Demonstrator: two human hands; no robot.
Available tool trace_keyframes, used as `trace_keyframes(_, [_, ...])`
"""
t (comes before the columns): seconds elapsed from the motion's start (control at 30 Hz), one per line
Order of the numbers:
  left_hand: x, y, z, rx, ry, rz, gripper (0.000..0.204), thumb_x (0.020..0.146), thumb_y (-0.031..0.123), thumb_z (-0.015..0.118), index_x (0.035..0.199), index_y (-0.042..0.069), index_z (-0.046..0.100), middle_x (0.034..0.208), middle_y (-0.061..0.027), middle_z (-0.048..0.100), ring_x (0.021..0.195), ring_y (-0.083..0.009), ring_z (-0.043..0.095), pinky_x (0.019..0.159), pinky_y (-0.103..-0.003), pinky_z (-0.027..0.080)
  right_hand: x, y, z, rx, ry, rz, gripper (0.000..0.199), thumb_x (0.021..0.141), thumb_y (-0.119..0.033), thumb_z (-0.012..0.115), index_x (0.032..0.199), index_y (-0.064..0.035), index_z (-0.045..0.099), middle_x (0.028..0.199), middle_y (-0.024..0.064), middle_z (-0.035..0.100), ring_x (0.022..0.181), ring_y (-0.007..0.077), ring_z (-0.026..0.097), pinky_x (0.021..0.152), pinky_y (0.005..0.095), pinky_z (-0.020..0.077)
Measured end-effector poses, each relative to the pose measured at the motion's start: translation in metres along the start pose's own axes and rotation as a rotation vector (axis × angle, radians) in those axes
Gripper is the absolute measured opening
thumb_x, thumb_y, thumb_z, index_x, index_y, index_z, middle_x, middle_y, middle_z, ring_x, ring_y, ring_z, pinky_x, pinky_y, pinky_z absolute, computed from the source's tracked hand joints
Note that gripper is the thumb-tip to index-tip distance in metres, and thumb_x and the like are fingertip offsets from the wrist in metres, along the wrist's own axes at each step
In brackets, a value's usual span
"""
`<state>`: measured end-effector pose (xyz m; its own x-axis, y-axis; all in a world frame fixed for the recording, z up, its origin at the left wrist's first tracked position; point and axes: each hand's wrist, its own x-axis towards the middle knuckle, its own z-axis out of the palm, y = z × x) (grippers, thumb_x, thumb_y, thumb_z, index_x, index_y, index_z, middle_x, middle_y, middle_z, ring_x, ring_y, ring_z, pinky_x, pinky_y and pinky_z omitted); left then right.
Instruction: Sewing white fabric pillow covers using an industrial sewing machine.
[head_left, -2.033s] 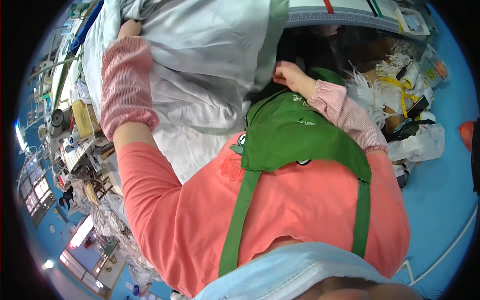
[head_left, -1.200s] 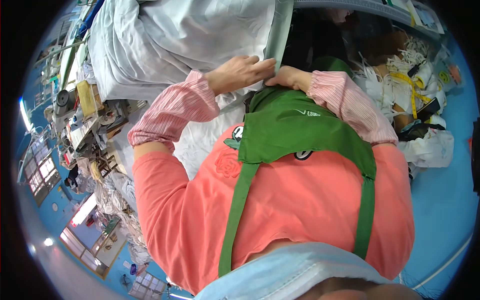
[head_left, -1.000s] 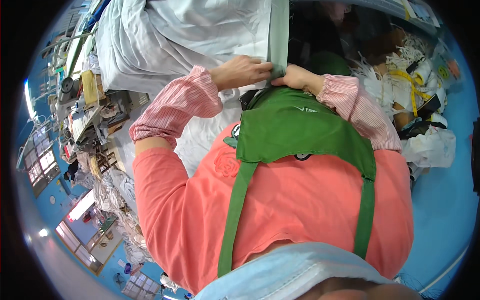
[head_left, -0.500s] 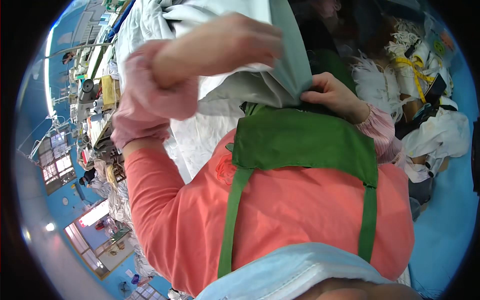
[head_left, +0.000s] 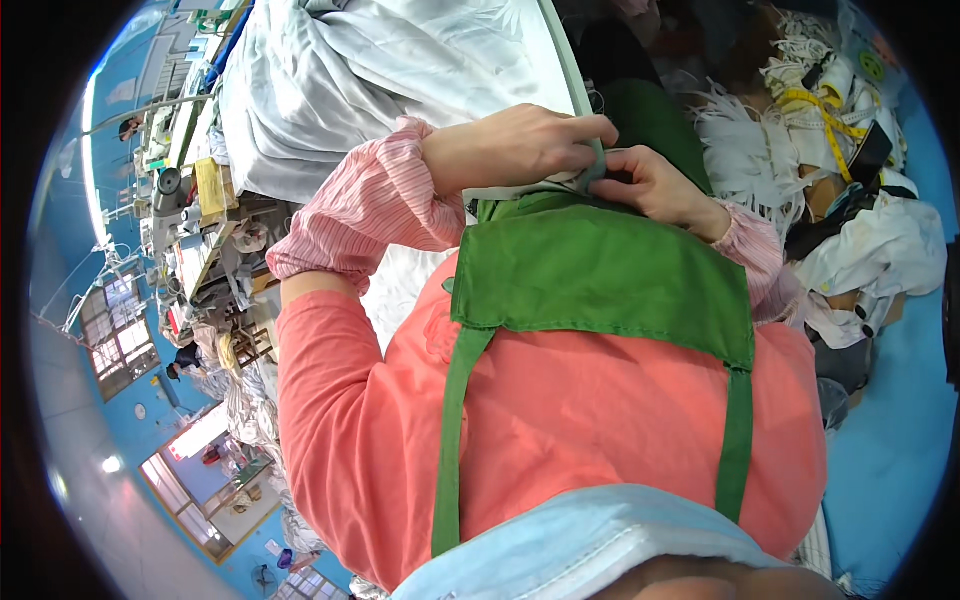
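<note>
A large pale grey-white cloth (head_left: 340, 75) lies in loose folds in front of me, with a narrow grey-green edge (head_left: 572, 70) running down its right side toward my lap. My left hand (head_left: 525, 147) reaches across the near end of this edge, its fingers bent and closed on the cloth. Right beside it, my right hand (head_left: 660, 190) pinches the same near corner between thumb and forefinger. The fingertips of both hands nearly meet there, and the left hand partly hides the gripped corner. Just below the hands is the green apron (head_left: 600, 265) I wear.
At the right stand a white feathery bundle (head_left: 745, 150), a yellow tape measure (head_left: 828, 125), a dark phone-like object (head_left: 870, 155) and crumpled white cloth (head_left: 880, 255). Sewing machines (head_left: 168, 185) and piled fabric line the left side. A dark green cloth (head_left: 655, 125) lies beyond my right hand.
My left hand has come down from above the cloth to the corner beside my right hand and closed on it. The wide grey-green flap now shows only as a narrow edge.
</note>
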<state>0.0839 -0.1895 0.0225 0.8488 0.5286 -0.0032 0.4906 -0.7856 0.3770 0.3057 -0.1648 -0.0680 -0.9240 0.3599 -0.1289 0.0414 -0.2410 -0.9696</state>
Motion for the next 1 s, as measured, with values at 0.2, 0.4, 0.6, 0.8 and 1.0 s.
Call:
trace_keyframes(0.2, [0.003,-0.009,0.007,-0.046,-0.054,0.048,0.01,0.081,0.007,0.059,0.087,-0.002,0.056,0.098,-0.0117,0.055,0.081,-0.0279,0.063,0.065,-0.038,0.054,0.004,0.0,-0.017,-0.391,0.078,-0.211,0.016,0.086,-0.005,0.068,0.101,0.0007,0.068,0.085,0.0064,0.066,0.078,0.0137,0.061,0.071,0.028,0.0499])
trace_keyframes(0.4, [0.006,-0.015,0.011,-0.011,-0.03,0.11,0.012,0.083,0.011,0.056,0.088,0.0,0.056,0.092,-0.0115,0.052,0.079,-0.0277,0.061,0.064,-0.038,0.055,0.043,-0.031,-0.04,-1.046,0.414,-0.819,0.023,0.074,-0.003,0.071,0.097,-0.0032,0.07,0.098,0.0086,0.066,0.091,0.0262,0.064,0.079,0.0338,0.0537])
trace_keyframes(0.6, [-0.007,-0.035,0.01,-0.28,0.024,0.064,0.015,0.082,0.008,0.062,0.095,0.001,0.061,0.107,-0.0105,0.06,0.088,-0.0274,0.066,0.071,-0.036,0.057,0.053,-0.018,-0.045,-1.073,0.329,-0.933,0.022,0.068,0.001,0.069,0.09,-0.0023,0.07,0.09,0.0074,0.067,0.081,0.0268,0.065,0.068,0.0344,0.0549])
trace_keyframes(0.8, [-0.091,-0.209,-0.014,0.367,0.756,-0.765,0.04,0.083,0.023,0.075,0.121,0.013,0.065,0.133,-0.0148,0.058,0.114,-0.0346,0.06,0.092,-0.045,0.051,0.067,0.007,-0.052,-0.886,0.391,-0.611,0.023,0.068,0.009,0.071,0.089,-0.0019,0.071,0.088,0.0083,0.069,0.08,0.0259,0.065,0.067,0.0333,0.0548])
trace_keyframes(1.0, [-0.118,-0.262,-0.008,0.495,0.597,-1.121,0.058,0.092,0.054,0.059,0.137,0.017,0.056,0.141,-0.0194,0.051,0.132,-0.0449,0.043,0.107,-0.06,0.031,0.097,0.007,-0.079,-0.836,0.39,-0.529,0.021,0.068,0.005,0.072,0.087,-0.0041,0.071,0.085,0.006,0.069,0.076,0.0232,0.064,0.064,0.0332,0.0551])
